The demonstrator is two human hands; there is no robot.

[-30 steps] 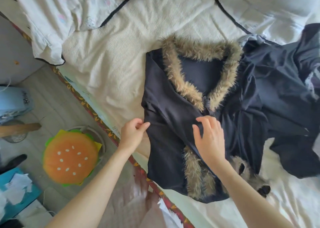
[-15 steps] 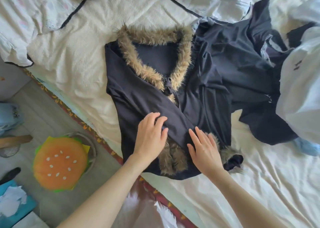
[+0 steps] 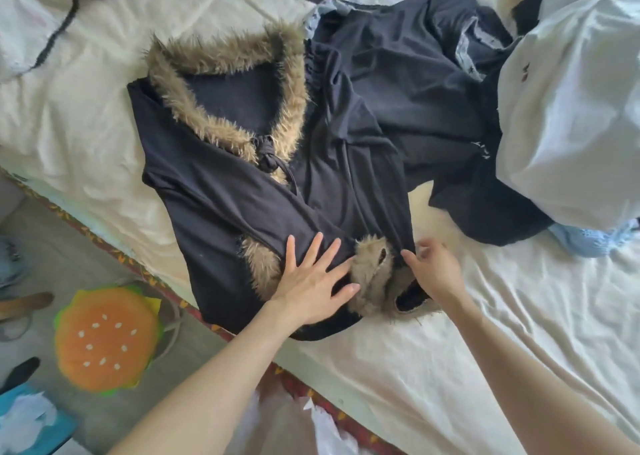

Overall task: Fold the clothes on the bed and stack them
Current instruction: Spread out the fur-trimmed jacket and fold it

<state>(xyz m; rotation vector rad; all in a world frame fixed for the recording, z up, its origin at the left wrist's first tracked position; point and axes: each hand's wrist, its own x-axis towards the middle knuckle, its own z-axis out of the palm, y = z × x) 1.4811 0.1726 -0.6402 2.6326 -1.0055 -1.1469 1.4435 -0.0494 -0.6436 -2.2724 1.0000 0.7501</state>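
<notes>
– Where does the jacket (image 3: 242, 191) lie?
– On the bed (image 3: 450, 350), near its left edge, collar (image 3: 221, 84) away from the person.
– And the hands?
– Left hand (image 3: 311, 281) flat on the jacket's near part; right hand (image 3: 436, 267) just right of it, at the cuff (image 3: 372, 264).
– Further right?
– A heap of clothes (image 3: 433, 84), partly under a sheet (image 3: 571, 108).
– Off the bed?
– A cushion (image 3: 104, 337) on the floor (image 3: 52, 233), left.

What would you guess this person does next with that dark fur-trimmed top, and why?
Probably the right hand lays the fur cuff it fingers flat across the top. The left hand already presses the other sleeve down flat, while this cuff sits bunched at the hem, so the top isn't yet tidy enough to fold.
</notes>
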